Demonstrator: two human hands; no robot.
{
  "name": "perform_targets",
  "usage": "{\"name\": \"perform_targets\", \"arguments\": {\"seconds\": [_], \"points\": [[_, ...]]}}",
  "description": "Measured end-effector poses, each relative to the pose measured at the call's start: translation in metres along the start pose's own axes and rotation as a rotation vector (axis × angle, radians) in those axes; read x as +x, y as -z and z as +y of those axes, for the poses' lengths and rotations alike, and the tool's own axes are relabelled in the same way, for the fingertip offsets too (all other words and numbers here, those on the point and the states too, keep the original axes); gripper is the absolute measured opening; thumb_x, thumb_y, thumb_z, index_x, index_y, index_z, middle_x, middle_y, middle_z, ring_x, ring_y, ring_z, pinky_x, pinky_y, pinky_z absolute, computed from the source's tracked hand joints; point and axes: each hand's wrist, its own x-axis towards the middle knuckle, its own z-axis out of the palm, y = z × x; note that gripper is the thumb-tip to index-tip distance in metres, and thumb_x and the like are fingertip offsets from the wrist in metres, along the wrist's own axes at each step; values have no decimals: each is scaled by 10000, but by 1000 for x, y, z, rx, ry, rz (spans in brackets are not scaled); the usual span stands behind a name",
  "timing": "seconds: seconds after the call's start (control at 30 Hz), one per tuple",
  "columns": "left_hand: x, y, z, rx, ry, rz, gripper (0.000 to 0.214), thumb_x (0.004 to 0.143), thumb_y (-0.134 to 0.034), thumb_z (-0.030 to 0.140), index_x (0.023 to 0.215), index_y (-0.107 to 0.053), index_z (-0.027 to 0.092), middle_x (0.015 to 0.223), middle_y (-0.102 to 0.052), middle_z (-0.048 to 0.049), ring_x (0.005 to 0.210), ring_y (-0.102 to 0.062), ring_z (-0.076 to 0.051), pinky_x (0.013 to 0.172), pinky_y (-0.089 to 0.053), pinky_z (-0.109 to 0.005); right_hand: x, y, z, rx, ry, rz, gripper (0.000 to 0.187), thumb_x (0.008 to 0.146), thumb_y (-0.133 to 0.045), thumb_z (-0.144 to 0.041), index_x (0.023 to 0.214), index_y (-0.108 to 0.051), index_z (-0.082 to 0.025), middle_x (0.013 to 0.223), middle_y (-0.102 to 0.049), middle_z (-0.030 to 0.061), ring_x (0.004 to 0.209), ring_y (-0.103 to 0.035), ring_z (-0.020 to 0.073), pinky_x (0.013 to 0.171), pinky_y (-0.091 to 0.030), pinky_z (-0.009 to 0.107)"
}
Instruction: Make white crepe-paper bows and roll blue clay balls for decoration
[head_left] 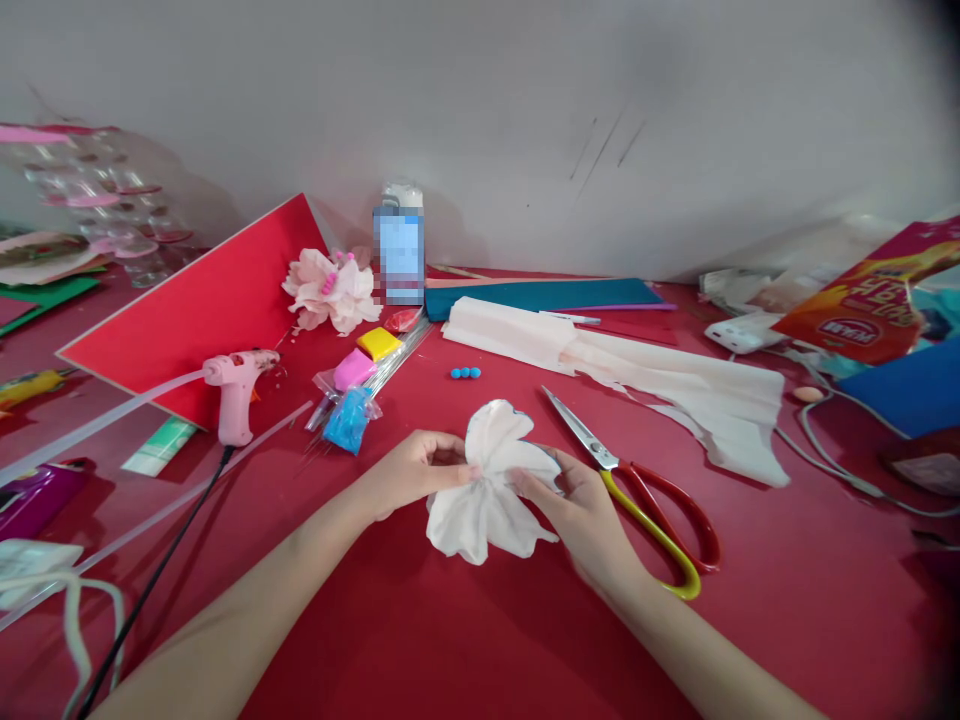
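Two bare hands hold a white crepe-paper bloom (487, 525) above a red-covered bench (450, 640), the paper lifted just clear of the surface at the centre of the view. The fingers (457, 462) of the left hand (416, 472) are curled and pinch the bloom's gathered middle from one side, while the right hand (577, 510) closes on it from the other, its fingertips pressed into the folds. Neither hand is released. Gripping at the centre is the sound approach here: a light, even pinch there should leave the thin petals free to flare without creasing or tearing.

Just beside the right hand lie open scissors with red and yellow handles (645, 528). Farther off, a sheet of pale crepe paper (675, 400) sprawls across the bench near three small blue clay balls (465, 373). To the left rests a pink hot glue gun (234, 395), a glue stick in its rear, with bagged pink and blue modelling clay (351, 420) beyond. A finished pale pink paper flower (330, 290) sits against a red board (187, 300).
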Motion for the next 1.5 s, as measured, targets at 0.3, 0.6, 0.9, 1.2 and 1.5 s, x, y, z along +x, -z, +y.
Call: {"name": "perform_targets", "arguments": {"seconds": [0.3, 0.6, 0.9, 1.2, 1.5], "points": [[1, 0, 2, -32, 2, 16, 307, 699, -735, 348, 928, -673, 154, 915, -702, -66, 867, -650, -200, 753, -507, -305, -4, -1, 3, 65, 43, -11, 350, 713, -715, -389, 974, -613, -180, 836, -670, 40, 707, -607, 159, 592, -496, 255], [-2, -2, 6, -109, -9, 71, 254, 681, -758, 328, 862, -696, 161, 845, -708, -42, 750, -647, -147, 680, -497, -247, -3, 1, 4, 110, 187, -85, 282, 750, -698, -369, 983, -614, -234, 1012, -598, 46, 777, -588, 144, 653, -525, 262], [-3, -1, 4, -176, -17, 85, 257, 664, -778, 292, 869, -694, 162, 853, -689, -27, 751, -628, -127, 692, -495, -236, -6, 4, 4, 83, 327, -125, 178, 825, -623, -357, 968, -602, -253, 1089, -541, 59, 931, -576, 182, 765, -536, 323], [-5, -7, 6, 97, -129, 141, 262, 731, -701, 359, 874, -650, 146, 833, -660, -41, 774, -612, -164, 684, -481, -270, -5, 0, 1, 39, 264, -58, 230, 786, -638, -357, 958, -567, -222, 1003, -571, 48, 854, -576, 172, 744, -518, 305], [-17, -22, 15, 214, -181, 213, 192, 739, -677, 308, 848, -607, 166, 792, -652, -23, 740, -598, -154, 650, -466, -252, -6, 2, -4, -79, 220, -27, 259, 735, -683, -388, 891, -569, -216, 1009, -595, 66, 904, -584, 210, 752, -494, 311]]}}
